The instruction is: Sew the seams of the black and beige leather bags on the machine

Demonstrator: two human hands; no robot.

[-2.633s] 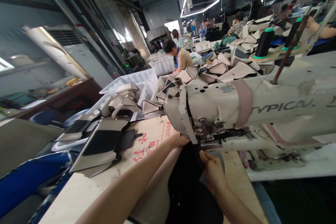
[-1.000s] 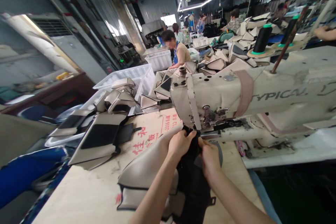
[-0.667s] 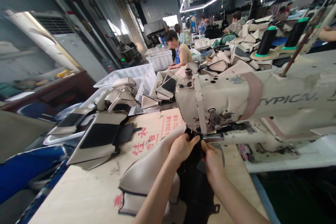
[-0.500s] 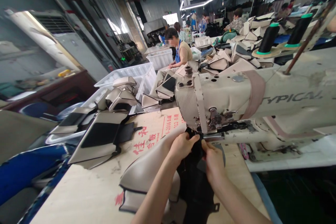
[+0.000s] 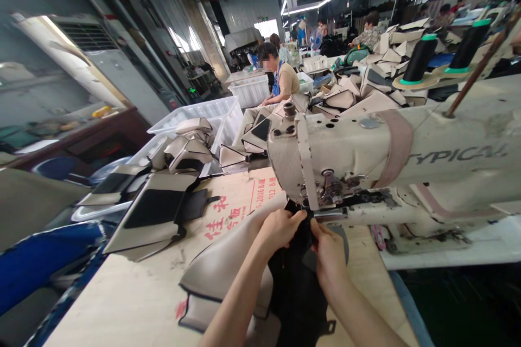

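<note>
A cream sewing machine [image 5: 366, 157] marked TYPICAL reaches across the wooden table [image 5: 134, 293]. Under its head lies a beige and black fabric piece [image 5: 228, 265]. My left hand [image 5: 280, 227] is closed on the black fabric just left of the needle. My right hand [image 5: 328, 252] pinches the same black fabric on the right of the needle. The needle and presser foot are mostly hidden behind my fingers.
A finished beige and black piece [image 5: 154, 214] lies on the table to the left, with more stacked in white plastic crates [image 5: 211, 114]. Black thread cones [image 5: 419, 57] stand on the machine. Another person [image 5: 280, 78] sits at a bench further back. Blue material [image 5: 36, 265] lies at lower left.
My left hand came back from under the machine head and closed on the fabric. The beige part of the piece has slid towards me and left; since then both hands stay almost still.
</note>
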